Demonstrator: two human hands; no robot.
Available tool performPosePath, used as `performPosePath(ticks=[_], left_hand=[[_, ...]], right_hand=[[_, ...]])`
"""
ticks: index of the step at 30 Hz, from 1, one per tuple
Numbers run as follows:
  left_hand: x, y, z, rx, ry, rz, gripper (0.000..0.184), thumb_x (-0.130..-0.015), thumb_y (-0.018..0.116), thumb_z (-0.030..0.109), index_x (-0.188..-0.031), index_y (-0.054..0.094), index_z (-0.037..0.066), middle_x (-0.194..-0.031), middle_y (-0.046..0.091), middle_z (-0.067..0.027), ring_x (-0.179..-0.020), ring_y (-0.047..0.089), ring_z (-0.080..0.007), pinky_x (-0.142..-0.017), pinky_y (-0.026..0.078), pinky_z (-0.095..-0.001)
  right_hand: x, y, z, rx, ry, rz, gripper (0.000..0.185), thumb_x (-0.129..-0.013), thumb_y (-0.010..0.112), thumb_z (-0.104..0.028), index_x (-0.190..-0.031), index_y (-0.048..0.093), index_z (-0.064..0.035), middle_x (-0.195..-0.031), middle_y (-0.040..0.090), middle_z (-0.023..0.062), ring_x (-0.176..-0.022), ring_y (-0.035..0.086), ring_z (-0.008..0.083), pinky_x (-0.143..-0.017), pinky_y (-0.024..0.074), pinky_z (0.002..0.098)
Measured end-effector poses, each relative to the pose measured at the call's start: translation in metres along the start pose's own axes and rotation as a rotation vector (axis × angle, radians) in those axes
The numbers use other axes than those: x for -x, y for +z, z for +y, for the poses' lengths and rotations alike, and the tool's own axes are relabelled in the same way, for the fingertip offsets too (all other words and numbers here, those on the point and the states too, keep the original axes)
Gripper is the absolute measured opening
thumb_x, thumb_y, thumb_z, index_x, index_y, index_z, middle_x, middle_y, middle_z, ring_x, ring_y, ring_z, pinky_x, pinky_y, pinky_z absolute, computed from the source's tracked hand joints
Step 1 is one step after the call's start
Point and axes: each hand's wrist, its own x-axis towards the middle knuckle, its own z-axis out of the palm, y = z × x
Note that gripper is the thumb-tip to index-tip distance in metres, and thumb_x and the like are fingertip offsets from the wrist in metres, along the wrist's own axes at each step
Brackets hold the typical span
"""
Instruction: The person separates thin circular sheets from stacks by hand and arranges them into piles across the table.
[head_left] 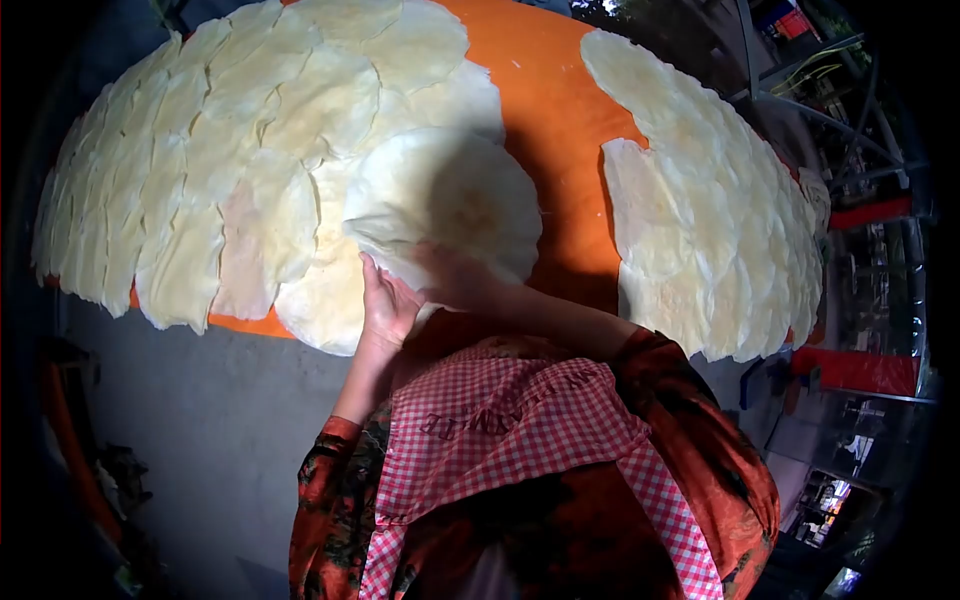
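A large round pale sheet (470, 195) with a browned middle lies over other overlapping sheets on the orange table (560, 120). Its near-left edge is wrinkled and slightly lifted. At that edge is my left hand (390, 302), palm up, with its fingers partly hidden and pinching the sheet. My right hand (455, 280) lies in shadow against the sheet's near edge, close to my left hand; its fingers are too dark and blurred to make out.
Rows of overlapping thin sheets (150, 180) cover the table's left part. More sheets (710, 210) lie on the right, beyond a bare orange strip. Grey floor (210, 430) shows at the lower left. Metal frames and red panels (860, 370) stand at the right.
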Motion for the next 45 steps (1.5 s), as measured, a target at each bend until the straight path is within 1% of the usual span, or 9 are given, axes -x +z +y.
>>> performPosePath(ticks=[5,8,12,23,27,31,39,41,45], left_hand=[[0.01,0.036,0.0,-0.015,0.006,0.039,0.058,-0.096,0.033,0.056,-0.132,0.041,0.011,-0.127,0.055,-0.0089,-0.114,0.053,-0.0254,-0.091,0.046,-0.046],[0.001,0.016,-0.007,-0.136,0.027,0.005,0.036,-0.097,0.043,0.029,-0.126,0.043,0.008,-0.119,0.057,-0.0097,-0.105,0.057,-0.0241,-0.083,0.051,-0.0438],[-0.004,0.014,-0.009,-0.353,0.104,0.139,0.034,-0.086,0.05,0.001,-0.12,0.046,0.001,-0.108,0.059,-0.0104,-0.097,0.061,-0.0245,-0.081,0.055,-0.0403],[-0.008,0.011,-0.007,-0.368,0.054,0.302,0.03,-0.094,0.055,0.023,-0.117,0.048,0.005,-0.107,0.059,-0.0097,-0.094,0.061,-0.0169,-0.072,0.056,-0.0357],[-0.001,0.076,-0.015,-0.478,0.097,0.253,0.028,-0.094,0.057,0.024,-0.113,0.053,0.004,-0.093,0.063,-0.0066,-0.078,0.062,-0.012,-0.061,0.053,-0.0237],[-0.013,0.021,-0.006,-0.587,0.057,0.266,0.03,-0.094,0.058,0.022,-0.116,0.05,0.003,-0.099,0.06,-0.0053,-0.08,0.059,-0.0106,-0.06,0.05,-0.0216],[-0.019,-0.016,-0.004,-0.638,0.117,0.445,0.035,-0.089,0.059,0.005,-0.121,0.048,-0.002,-0.109,0.059,-0.0113,-0.09,0.061,-0.0202,-0.073,0.052,-0.0324],[-0.019,-0.02,0.006,-0.608,0.201,0.577,0.035,-0.085,0.055,0.001,-0.118,0.049,-0.006,-0.11,0.06,-0.014,-0.098,0.06,-0.0259,-0.089,0.05,-0.0386],[-0.012,-0.086,0.056,-0.446,0.098,0.574,0.033,-0.083,0.056,0.004,-0.115,0.052,-0.006,-0.11,0.061,-0.0146,-0.101,0.06,-0.0293,-0.091,0.05,-0.0415]], right_hand=[[-0.002,-0.033,0.004,-0.242,0.088,-0.046,0.045,-0.088,0.06,-0.031,-0.12,0.053,-0.001,-0.108,0.06,0.0202,-0.1,0.059,0.0272,-0.087,0.046,0.0374],[0.001,-0.047,0.002,-0.446,0.254,-0.142,0.041,-0.09,0.058,-0.031,-0.119,0.056,-0.0026,-0.095,0.065,0.0146,-0.087,0.061,0.0204,-0.079,0.0484,0.0331],[0.001,-0.042,0.01,-0.446,0.332,-0.166,0.038,-0.09,0.059,-0.031,-0.116,0.059,-0.0037,-0.085,0.066,0.0105,-0.08,0.061,0.0181,-0.074,0.0492,0.0317],[0.0,-0.024,0.038,-0.878,0.423,-0.161,0.041,-0.089,0.062,-0.036,-0.115,0.06,-0.0037,-0.111,0.061,0.0107,-0.105,0.056,0.0185,-0.089,0.0442,0.0315],[0.001,-0.022,0.025,-0.772,0.25,0.005,0.032,-0.086,0.061,-0.032,-0.09,0.064,-0.0007,-0.081,0.064,0.0128,-0.077,0.061,0.0203,-0.071,0.0478,0.0349],[-0.007,-0.044,-0.001,-0.579,0.357,-0.063,0.032,-0.088,0.059,-0.032,-0.096,0.063,-0.0017,-0.083,0.065,0.0146,-0.078,0.063,0.0245,-0.071,0.0478,0.0356],[-0.017,-0.022,0.028,-0.3,0.181,0.259,0.016,-0.081,0.056,-0.012,-0.074,0.062,0.001,-0.07,0.061,0.0184,-0.062,0.06,0.0254,-0.063,0.0467,0.0396],[-0.033,-0.051,0.053,-0.375,0.23,0.365,0.016,-0.081,0.055,-0.011,-0.073,0.061,0.0014,-0.068,0.06,0.0171,-0.06,0.059,0.0241,-0.061,0.0465,0.04],[0.022,-0.195,0.123,-0.64,0.299,0.715,0.015,-0.084,0.056,-0.012,-0.081,0.063,0.0008,-0.071,0.061,0.0107,-0.063,0.058,0.0189,-0.061,0.0472,0.0348]])
